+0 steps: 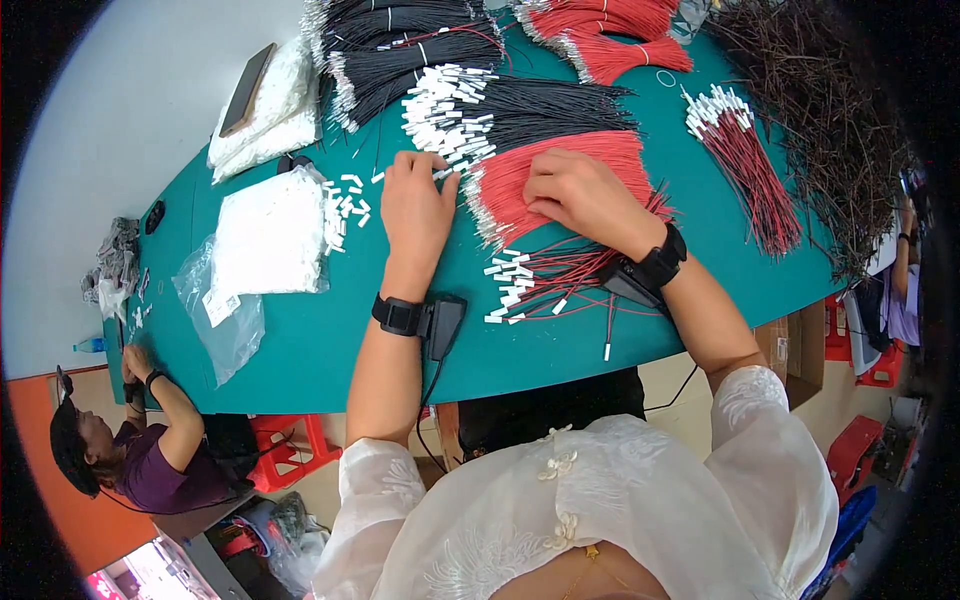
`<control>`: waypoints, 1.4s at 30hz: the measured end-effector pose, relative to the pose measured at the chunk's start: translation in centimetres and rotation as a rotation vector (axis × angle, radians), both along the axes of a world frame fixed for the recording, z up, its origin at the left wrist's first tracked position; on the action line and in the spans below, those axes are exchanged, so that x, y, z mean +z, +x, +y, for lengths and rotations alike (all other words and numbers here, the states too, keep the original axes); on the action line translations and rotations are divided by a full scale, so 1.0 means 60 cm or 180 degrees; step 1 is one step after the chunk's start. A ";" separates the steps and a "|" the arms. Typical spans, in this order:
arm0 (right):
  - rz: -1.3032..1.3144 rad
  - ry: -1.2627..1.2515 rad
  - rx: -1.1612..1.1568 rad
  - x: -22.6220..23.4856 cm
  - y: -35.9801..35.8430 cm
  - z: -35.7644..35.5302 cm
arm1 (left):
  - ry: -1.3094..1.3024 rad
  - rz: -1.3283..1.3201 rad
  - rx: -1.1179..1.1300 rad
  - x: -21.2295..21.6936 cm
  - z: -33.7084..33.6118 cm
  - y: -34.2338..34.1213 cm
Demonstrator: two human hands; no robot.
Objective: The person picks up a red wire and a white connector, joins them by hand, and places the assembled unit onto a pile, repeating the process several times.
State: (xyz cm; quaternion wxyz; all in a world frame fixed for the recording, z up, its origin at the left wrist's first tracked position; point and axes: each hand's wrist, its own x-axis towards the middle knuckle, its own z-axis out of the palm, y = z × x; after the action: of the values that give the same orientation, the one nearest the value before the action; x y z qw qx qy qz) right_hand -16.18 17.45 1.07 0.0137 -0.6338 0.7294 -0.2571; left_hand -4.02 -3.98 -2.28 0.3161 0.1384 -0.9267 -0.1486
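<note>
My left hand (417, 207) rests on the green table (300, 350), fingertips at the white connector ends of a black wire bundle (520, 112); whether it pinches one I cannot tell. My right hand (580, 195) lies palm down, fingers curled, on a bundle of red wires (560, 165) with white ends. A small fan of loose red wires with white connectors (540, 285) lies just in front of both wrists. Both wrists wear black bands with small black devices.
Clear bags of white connectors (270, 235) lie left, loose white connectors (350, 200) beside them. More black bundles (400, 50), red bundles (610, 40) and another red bundle (745, 165) lie farther back and right. A seated person (140, 440) works at the left end.
</note>
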 end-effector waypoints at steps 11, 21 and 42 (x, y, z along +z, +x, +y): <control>-0.0508 0.1942 0.0534 0.078 0.011 0.059 | 0.0839 -0.0323 0.0054 0.008 -0.003 0.008; -0.1213 0.1623 0.0591 0.077 -0.015 0.057 | 0.1011 -0.0199 -0.0139 0.007 -0.007 0.011; -0.0374 0.0391 0.0291 0.042 0.075 0.039 | 0.0993 -0.0137 -0.0133 0.009 -0.004 0.014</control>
State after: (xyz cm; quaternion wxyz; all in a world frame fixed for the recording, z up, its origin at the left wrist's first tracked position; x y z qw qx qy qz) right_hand -11.67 19.78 3.61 0.1069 -0.6482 0.7120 -0.2478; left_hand -3.16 -4.23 -1.74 0.2676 0.1696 -0.9017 -0.2942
